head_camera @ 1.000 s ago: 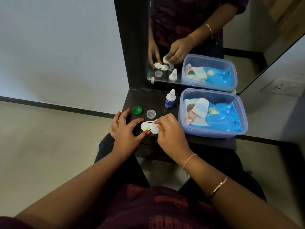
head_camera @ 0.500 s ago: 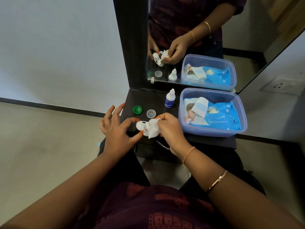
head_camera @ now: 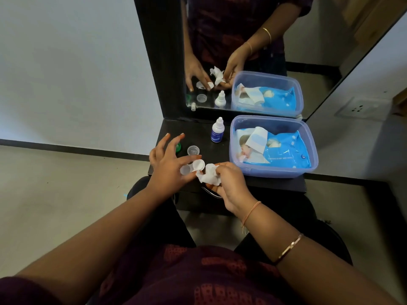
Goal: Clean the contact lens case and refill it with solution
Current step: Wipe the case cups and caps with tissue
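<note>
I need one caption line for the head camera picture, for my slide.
Left hand pinches the open lens case while the right hand grips a crumpled wipe beside it; solution bottle stands behind.

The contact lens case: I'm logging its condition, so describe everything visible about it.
The contact lens case is translucent white plastic, two round joined wells, both uncapped. The left hand pinches it between thumb and forefinger at the front edge of the shelf. The wipe in the right hand sits beside one well.
</note>
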